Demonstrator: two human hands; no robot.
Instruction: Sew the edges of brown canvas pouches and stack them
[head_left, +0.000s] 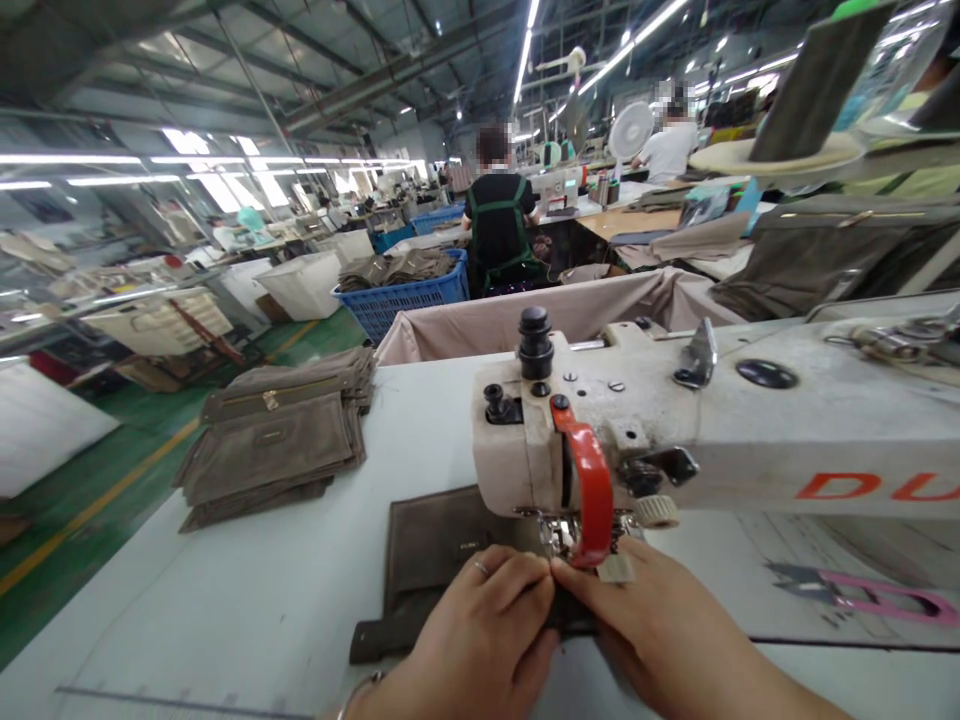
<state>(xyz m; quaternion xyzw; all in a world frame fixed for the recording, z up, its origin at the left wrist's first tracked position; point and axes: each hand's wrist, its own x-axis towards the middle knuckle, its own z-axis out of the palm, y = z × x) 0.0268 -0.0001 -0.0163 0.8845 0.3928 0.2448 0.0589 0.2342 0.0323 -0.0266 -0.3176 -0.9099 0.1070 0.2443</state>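
A dark olive-brown fabric panel (424, 545) with a small metal label lies under the head of a white sewing machine (720, 420). My left hand (491, 625) is closed, its curled fingers pinching the panel's near edge just in front of the presser foot (556, 535). Close beside it, my right hand (649, 600) grips the same edge, thumb on top at the foot; its other fingers are partly hidden. A red finger guard (594, 490) curves down in front of the needle area. Whether the needle is down in the fabric cannot be seen.
Stacked fabric pieces (277, 430) with zips lie at the table's left. Pink-handled thread snips (885, 597) rest right of my right hand. Behind the white table (247, 600) hangs a pinkish cloth bin (450, 330); a blue basket (405, 300) and a seated co-worker (499, 220) are beyond.
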